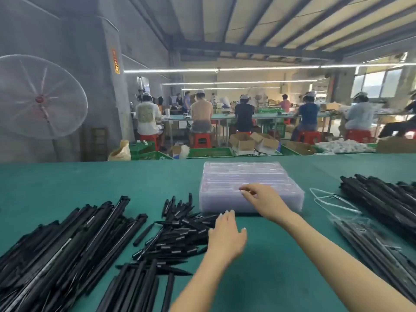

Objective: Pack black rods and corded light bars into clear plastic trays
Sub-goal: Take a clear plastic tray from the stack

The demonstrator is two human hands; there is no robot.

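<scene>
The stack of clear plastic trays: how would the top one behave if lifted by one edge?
The stack of clear thin-walled plastic trays looks light. Lifted by its near edge under the right hand, the top tray would probably flex. The nested trays may cling, so several could rise together.

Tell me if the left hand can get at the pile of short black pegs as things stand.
Probably yes. The left hand lies open, its fingertips at the right edge of the pile of short black pegs, nothing between them. The right hand is off at the stack of clear trays.
</scene>
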